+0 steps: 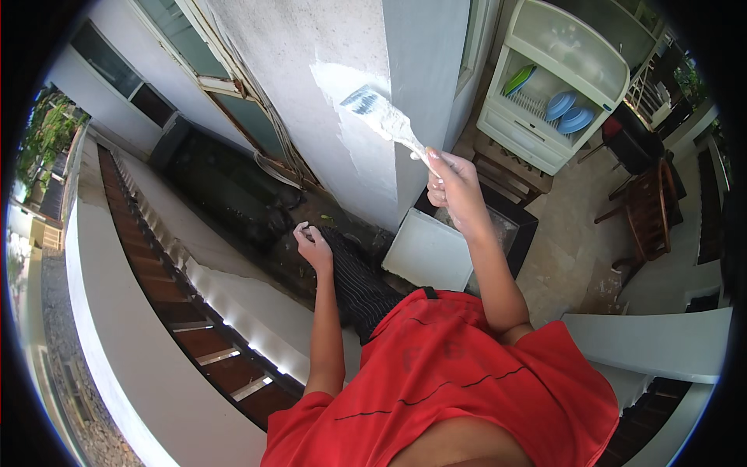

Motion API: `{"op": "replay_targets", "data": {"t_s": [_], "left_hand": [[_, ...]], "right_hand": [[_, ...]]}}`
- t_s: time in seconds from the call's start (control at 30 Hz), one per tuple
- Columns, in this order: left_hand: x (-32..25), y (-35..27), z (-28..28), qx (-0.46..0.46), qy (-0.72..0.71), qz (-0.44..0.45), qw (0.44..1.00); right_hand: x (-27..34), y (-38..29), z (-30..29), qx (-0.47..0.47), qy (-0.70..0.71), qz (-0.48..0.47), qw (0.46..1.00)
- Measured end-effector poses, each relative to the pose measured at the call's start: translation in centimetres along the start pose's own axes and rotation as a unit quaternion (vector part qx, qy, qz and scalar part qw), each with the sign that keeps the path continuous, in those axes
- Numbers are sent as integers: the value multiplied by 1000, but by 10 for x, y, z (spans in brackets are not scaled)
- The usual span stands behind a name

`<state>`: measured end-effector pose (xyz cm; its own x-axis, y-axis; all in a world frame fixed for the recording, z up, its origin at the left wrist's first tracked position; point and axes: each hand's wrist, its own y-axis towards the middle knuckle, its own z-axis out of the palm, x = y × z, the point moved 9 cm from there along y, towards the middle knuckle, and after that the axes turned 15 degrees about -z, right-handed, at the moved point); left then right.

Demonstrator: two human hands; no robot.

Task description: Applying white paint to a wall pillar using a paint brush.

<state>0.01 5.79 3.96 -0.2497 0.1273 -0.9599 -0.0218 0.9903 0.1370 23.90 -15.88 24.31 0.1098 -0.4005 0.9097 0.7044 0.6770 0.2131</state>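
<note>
My right hand [458, 190] grips the handle of a paintbrush [382, 119] coated in white paint. Its bristles point up and left, over a fresh white patch [330, 76] on a greyish masonry wall [297, 41]. Whether the bristles touch the wall cannot be told. White paint also marks my right fingers. My left hand [315, 248] hangs low beside my striped black trousers [365, 280], its fingers loosely curled with a gap at the thumb. Nothing shows in it, and its fingertips carry whitish smears.
Right of the wall corner stands a cream dish cabinet [525, 125] with blue bowls [575, 121]. A white square panel [429, 251] lies below, near wooden chairs [648, 216]. Dark pond water [216, 175] lies left, beyond a parapet [134, 327] with a brown slatted strip. Cables [274, 122] run down a window frame.
</note>
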Motion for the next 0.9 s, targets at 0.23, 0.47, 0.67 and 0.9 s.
{"op": "replay_targets", "data": {"t_s": [0.23,0.47,0.67,0.9], "left_hand": [[5,1,-5,0,3,-9,1000],[0,1,-8,-14,-9,5,1000],[0,0,1,11,3,-13,1000],[1,1,-5,-4,0,-10,1000]], "right_hand": [[0,-1,-10,-51,49,-20,997],[11,-15,-6,-37,49,0,998],[-11,0,17,-29,87,11,996],[-13,-14,5,-84,89,-16,992]]}}
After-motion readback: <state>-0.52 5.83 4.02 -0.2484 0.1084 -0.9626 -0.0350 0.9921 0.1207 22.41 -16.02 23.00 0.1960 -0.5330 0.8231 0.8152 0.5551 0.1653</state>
